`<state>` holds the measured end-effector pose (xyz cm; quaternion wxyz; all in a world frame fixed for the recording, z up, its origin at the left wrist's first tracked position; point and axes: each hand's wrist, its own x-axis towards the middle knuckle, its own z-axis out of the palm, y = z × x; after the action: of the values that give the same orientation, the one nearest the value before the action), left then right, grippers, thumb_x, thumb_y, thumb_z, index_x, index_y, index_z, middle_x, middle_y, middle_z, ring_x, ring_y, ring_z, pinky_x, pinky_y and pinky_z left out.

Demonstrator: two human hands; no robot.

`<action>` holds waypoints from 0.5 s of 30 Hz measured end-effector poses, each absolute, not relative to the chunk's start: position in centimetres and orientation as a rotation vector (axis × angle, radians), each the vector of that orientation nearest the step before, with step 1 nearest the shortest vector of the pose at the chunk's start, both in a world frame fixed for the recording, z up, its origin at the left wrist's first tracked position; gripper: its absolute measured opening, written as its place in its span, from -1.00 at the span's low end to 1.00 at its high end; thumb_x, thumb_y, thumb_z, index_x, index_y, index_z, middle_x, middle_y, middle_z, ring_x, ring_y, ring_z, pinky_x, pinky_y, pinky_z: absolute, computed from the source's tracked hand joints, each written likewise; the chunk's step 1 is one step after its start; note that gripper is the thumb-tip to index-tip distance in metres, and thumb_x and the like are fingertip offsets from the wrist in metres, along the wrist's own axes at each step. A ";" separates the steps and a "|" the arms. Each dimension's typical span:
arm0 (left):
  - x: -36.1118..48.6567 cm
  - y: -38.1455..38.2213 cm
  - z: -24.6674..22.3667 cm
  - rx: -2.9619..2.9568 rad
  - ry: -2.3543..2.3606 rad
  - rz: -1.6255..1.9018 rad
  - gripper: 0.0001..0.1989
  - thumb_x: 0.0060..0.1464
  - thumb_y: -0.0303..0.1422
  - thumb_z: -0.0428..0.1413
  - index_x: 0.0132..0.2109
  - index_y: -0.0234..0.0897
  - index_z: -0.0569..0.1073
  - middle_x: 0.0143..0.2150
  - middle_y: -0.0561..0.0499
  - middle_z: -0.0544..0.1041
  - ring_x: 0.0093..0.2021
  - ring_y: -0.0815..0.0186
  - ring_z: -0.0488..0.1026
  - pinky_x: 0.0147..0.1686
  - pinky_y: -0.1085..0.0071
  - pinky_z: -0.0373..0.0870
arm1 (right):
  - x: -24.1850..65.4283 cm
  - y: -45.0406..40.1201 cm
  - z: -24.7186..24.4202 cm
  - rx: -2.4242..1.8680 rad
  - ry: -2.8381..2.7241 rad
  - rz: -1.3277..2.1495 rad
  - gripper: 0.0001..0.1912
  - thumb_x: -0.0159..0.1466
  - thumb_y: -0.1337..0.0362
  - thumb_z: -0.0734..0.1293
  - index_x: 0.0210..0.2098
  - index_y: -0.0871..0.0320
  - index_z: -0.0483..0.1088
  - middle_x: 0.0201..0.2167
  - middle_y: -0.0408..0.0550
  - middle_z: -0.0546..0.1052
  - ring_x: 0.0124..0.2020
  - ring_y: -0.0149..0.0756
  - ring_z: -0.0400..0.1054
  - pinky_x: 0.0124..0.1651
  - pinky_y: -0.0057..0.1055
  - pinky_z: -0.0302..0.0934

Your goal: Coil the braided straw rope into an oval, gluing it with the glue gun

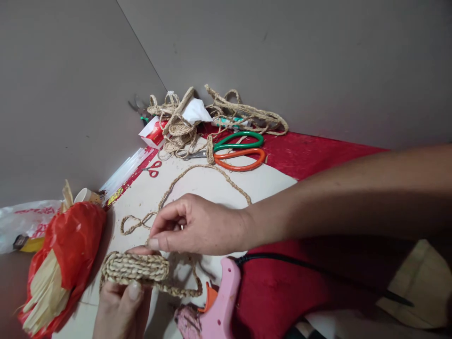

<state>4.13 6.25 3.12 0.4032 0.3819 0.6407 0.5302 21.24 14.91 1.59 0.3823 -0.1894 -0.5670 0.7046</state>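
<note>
My left hand (122, 306) holds a flat oblong piece coiled from braided straw cord (136, 267), thumb along its near edge and fingers behind. Just above its far edge, my right hand (197, 226) has thumb and forefinger pinched together; what lies between the tips is too small to make out. A length of braided straw cord (180, 292) trails from the piece to the right. More cord (169, 188) curves across the pale board behind my right hand. Close by on the right lies a pink glue gun (228, 296) with an orange trigger, partly cut off below.
Large scissors (240, 160) with green and orange handles, small red scissors (152, 169) and straw cord bundles (247, 110) lie at the back. Clear sticks (129, 169) line the left edge near a red bag (83, 240) of straw. A black cable (300, 263) crosses the red cloth.
</note>
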 end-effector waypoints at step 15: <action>3.5 6.3 2.8 1.122 1.673 1.301 -0.46 -0.24 -0.28 0.43 -0.01 -0.07 0.61 0.05 -0.06 0.62 -0.01 0.11 0.57 -0.08 0.40 0.48 | 21.6 14.9 1.9 -0.499 -1.582 1.894 -0.89 0.10 0.40 0.40 -0.36 0.26 0.38 -0.51 -0.27 0.37 -0.47 -0.60 0.21 -0.41 -0.64 0.14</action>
<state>3.54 6.32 2.79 0.3634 0.4358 0.6501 0.5054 21.60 14.88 1.89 0.3069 -0.1885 -0.5981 0.7159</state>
